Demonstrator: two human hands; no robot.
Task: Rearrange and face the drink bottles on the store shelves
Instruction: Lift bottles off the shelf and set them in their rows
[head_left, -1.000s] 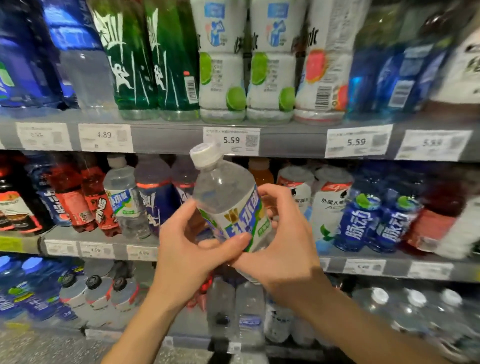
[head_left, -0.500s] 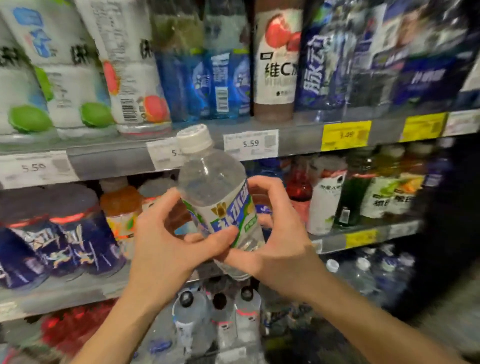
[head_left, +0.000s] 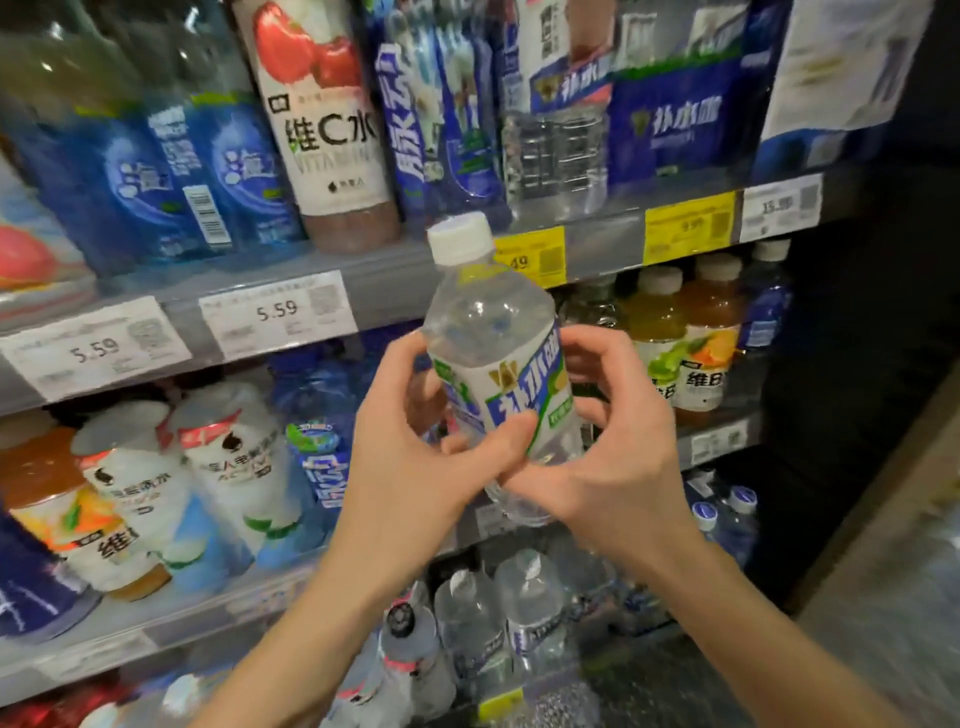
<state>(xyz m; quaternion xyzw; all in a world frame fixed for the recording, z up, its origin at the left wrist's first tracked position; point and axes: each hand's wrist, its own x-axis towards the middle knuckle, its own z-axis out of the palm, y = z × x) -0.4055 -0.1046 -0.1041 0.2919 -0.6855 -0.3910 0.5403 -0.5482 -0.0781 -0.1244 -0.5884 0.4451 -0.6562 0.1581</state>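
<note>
I hold a clear water bottle (head_left: 493, 332) with a white cap and a white, blue and green label in front of the shelves, tilted a little to the left. My left hand (head_left: 415, 447) grips its lower left side, thumb across the label. My right hand (head_left: 608, 452) wraps its lower right side and base. Behind it runs the upper shelf rail (head_left: 395, 280) with price tags. On the middle shelf to the right stand orange-yellow tea bottles (head_left: 701, 343).
The top shelf carries tall blue bottles (head_left: 171, 176), a white vitamin C bottle (head_left: 327, 130) and blue packs (head_left: 670, 109). White and orange bottles (head_left: 135, 483) fill the middle shelf at left. Clear water bottles (head_left: 498, 618) stand on the bottom shelf. The unit's dark end (head_left: 852, 364) lies at right.
My view has swung to the right along the shelves, toward the unit's right end. Both hands keep the same grip on the clear bottle, which stays in front of me.
</note>
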